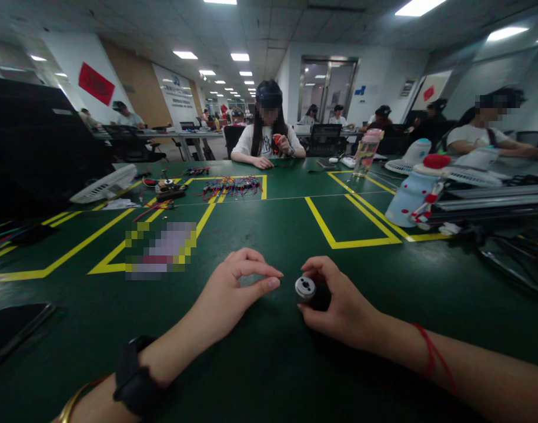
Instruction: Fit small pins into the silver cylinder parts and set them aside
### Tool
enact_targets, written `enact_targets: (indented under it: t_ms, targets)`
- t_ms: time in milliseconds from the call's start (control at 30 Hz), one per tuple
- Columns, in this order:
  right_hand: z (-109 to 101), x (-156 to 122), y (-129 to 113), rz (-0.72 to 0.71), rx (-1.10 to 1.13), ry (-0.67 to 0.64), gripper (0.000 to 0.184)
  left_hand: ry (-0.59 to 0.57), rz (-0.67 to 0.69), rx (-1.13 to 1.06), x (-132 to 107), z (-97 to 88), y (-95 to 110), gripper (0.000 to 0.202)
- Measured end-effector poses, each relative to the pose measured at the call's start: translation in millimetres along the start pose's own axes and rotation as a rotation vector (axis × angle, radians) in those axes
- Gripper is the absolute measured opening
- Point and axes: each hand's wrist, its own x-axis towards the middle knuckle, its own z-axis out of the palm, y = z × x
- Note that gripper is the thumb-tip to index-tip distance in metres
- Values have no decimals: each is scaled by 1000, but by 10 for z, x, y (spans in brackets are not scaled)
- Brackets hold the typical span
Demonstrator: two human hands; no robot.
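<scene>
My right hand (337, 302) has its thumb and fingers around a short metal cylinder (305, 288). The cylinder stands upright, with a dark side and a silver top face that has dark holes in it. Just left of it, and apart from it, is my left hand (246, 279). Its thumb and forefinger come together in a pinch, and a tiny dark thing may be between the tips, too small to make out. Both hands are low over the green tabletop (269, 226).
Bundled coloured wires (233, 187) lie on the far left half of the table. At the right stand a blue bottle (407, 197) and a pink-lidded bottle (368, 153). A phone (17, 329) lies near left. Across the table sits a person (269, 132) holding something red.
</scene>
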Motion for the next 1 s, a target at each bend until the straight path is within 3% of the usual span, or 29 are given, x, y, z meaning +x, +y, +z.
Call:
enact_targets:
  t_ms: [167, 333, 433, 533, 700, 867, 1000]
  targets:
    - [-13, 17, 47, -9, -54, 41, 51, -100, 17, 251, -64, 186, -249, 12]
    - [8, 19, 42, -19, -67, 40, 48, -149, 79, 328, -68, 264, -273, 17]
    - [-9, 22, 22, -13, -60, 17, 47, -128, 33, 169, -65, 133, -231, 25]
    - [-34, 24, 1, -8, -61, -6, 44, -50, -83, 35, -90, -108, -260, 25]
    - [-32, 27, -6, -21, -76, -29, 32, 77, -225, -55, -201, -484, -585, 26]
    - [-29, 38, 14, -23, -68, 14, 33, 205, -263, -164, -269, -561, -848, 26]
    - [-331, 2, 102, 57, -125, 108, 37, 190, -266, -121, -265, -541, -839, 25]
